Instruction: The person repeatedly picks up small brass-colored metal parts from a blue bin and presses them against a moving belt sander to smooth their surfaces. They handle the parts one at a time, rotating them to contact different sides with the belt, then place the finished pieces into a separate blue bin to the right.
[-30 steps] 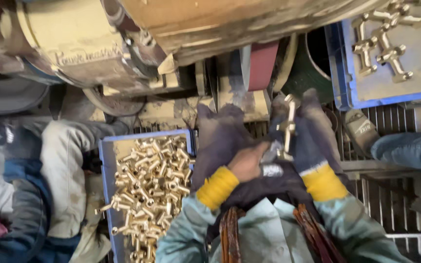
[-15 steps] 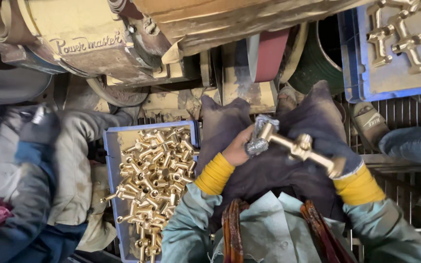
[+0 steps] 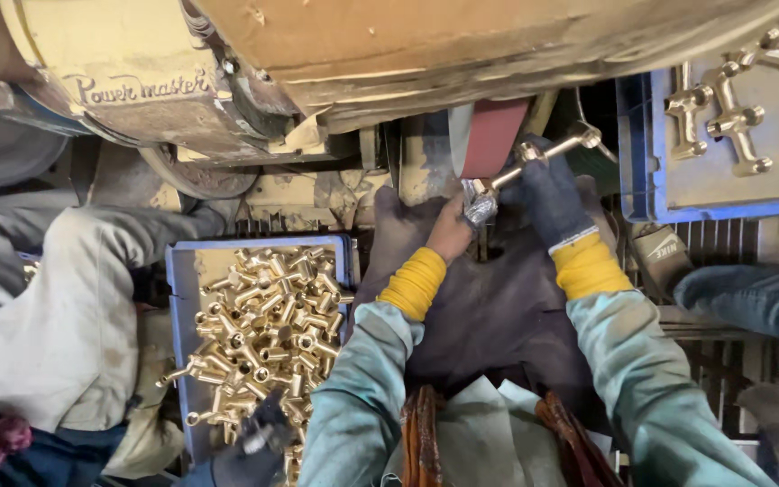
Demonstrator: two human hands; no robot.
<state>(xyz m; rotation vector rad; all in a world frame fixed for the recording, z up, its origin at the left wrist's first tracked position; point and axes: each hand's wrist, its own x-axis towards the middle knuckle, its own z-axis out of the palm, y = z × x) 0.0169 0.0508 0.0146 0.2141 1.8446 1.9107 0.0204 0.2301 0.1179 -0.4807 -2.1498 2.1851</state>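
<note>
Half a second back the brass fitting lay low across the lap, level with the cuffs; now both hands have carried it up and forward so that it sits against the red belt of the grinder. The left hand, bare with what looks like grey tape wound about the fingers, pinches the near end of the fitting just under the belt. The right hand, in a dark glove, is closed round the middle of it, and the far end sticks out up and to the right past the glove. The fitting slants, low on the left, high on the right. One fitting is in hand, no more.

Two yellow cuffs show below the hands, one on each wrist, over pale green sleeves. A dark apron is spread across the lap beneath.

To the left, beside the knee, stands one blue crate heaped with brass pieces, far too many and too tangled to count. At the upper right a second blue tray holds finished fittings on a grey sheet; I make out about three, though the frame edge cuts them off.

Another person's grey-trousered leg lies at the far left, and someone else's blue sleeve at the right edge.
</note>
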